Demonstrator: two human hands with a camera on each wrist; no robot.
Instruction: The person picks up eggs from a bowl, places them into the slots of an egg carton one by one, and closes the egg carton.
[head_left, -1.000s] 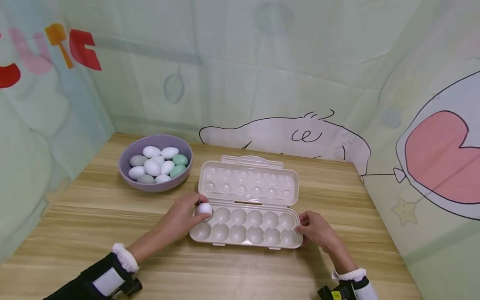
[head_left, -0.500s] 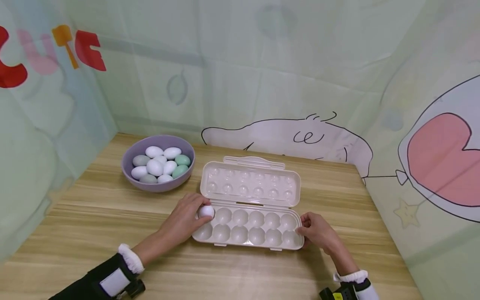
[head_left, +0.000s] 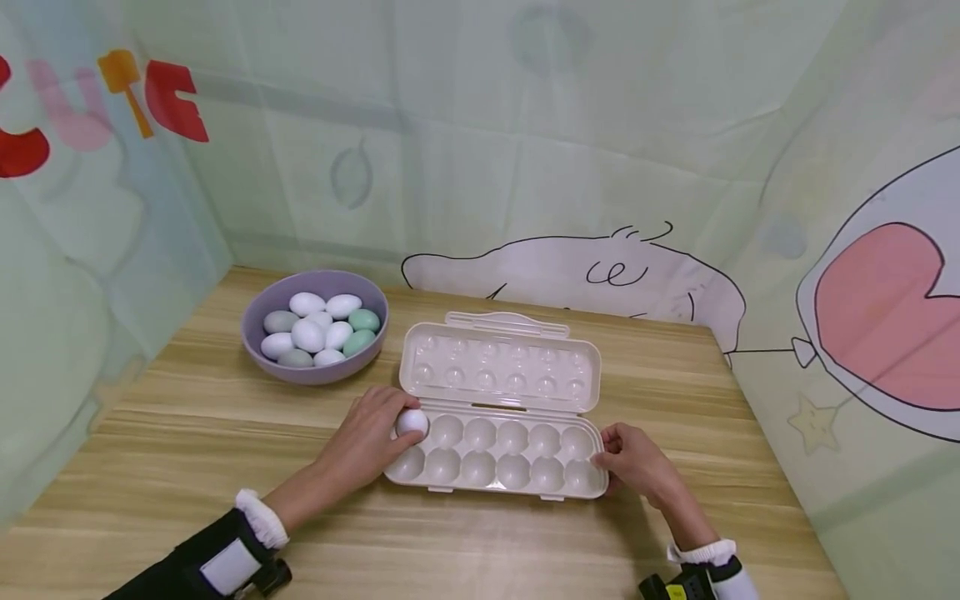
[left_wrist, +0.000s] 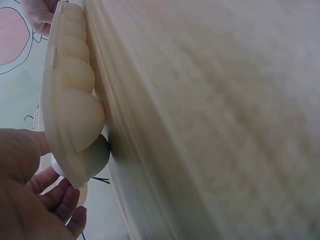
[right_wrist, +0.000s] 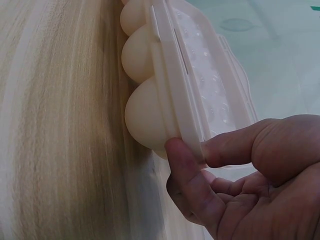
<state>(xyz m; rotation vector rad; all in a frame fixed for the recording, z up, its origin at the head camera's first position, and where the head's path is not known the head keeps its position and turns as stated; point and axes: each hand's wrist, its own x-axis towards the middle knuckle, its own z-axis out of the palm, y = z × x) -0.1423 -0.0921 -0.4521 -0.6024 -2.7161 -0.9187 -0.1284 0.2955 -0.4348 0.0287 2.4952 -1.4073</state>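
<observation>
A pale plastic egg box [head_left: 495, 467] lies on the wooden table with its dimpled lid [head_left: 498, 362] folded back. My left hand [head_left: 363, 433] holds a white egg [head_left: 412, 422] between thumb and fingers, at the back-row cup on the box's left end. The other cups hold no eggs. At the opposite end, my right hand [head_left: 637, 462] pinches the box's rim. The right wrist view shows that hand [right_wrist: 250, 185] with one fingertip under the rim and another on top. In the left wrist view, the rounded cup bottoms [left_wrist: 75, 115] partly hide the egg beyond my left fingers.
To the back left, a purple bowl [head_left: 251, 333] holds several white, grey and green eggs. The wooden table [head_left: 495, 550] reaches to printed cloth [head_left: 465, 150] hanging behind it and on both sides.
</observation>
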